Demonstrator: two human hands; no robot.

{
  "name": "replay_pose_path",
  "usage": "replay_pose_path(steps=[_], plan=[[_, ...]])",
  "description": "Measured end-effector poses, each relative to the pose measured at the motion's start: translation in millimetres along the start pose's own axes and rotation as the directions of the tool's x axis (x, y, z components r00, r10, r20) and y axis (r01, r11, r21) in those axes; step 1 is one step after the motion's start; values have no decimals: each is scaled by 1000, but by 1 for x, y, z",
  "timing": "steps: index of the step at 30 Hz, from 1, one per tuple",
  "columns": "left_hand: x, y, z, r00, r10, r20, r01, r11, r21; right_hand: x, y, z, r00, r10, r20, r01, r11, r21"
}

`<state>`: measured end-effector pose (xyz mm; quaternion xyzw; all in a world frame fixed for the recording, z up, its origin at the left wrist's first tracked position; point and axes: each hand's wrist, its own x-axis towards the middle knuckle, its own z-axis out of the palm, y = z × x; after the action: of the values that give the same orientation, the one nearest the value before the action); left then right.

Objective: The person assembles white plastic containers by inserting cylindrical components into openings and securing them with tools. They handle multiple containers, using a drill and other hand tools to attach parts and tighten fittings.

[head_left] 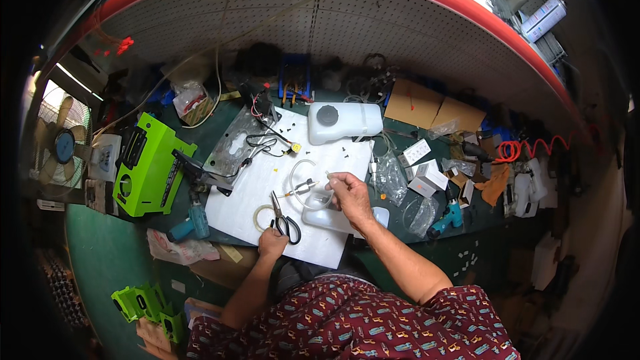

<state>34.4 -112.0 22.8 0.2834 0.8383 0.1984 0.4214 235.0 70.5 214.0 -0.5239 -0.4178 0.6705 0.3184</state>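
My right hand (351, 197) is closed in a pinch on one end of a clear, thin tube (293, 172), which curves in a loop over the white foam sheet (243, 210). A small metal fitting (303, 187) lies within that loop. My left hand (272, 243) is closed at the black handles of a pair of scissors (288, 228). Their blades point away from me and stand slightly apart. Beside them lies a pale yellow ring (260, 219), perhaps tape or coiled tube. Partly hidden under my right hand is a translucent plastic container (327, 220).
A white tank (347, 127) with a black cap stands at the back of the sheet. Cables with a yellow connector (295, 148) lie left of it. A green machine housing (148, 167) and a teal drill (193, 221) are at left. Small boxes (427, 177) and another drill (448, 217) sit right.
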Motion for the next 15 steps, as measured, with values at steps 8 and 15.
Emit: replay_pose_path(steps=[8,15], plan=[[8,12,34,981,-174,-81,162,977,-140,-4,9,1,1000,-13,23,14,999,-31],[-22,-8,-5,946,324,19,-265,805,-531,-7,13,3,992,-95,85,108,983,-151]])
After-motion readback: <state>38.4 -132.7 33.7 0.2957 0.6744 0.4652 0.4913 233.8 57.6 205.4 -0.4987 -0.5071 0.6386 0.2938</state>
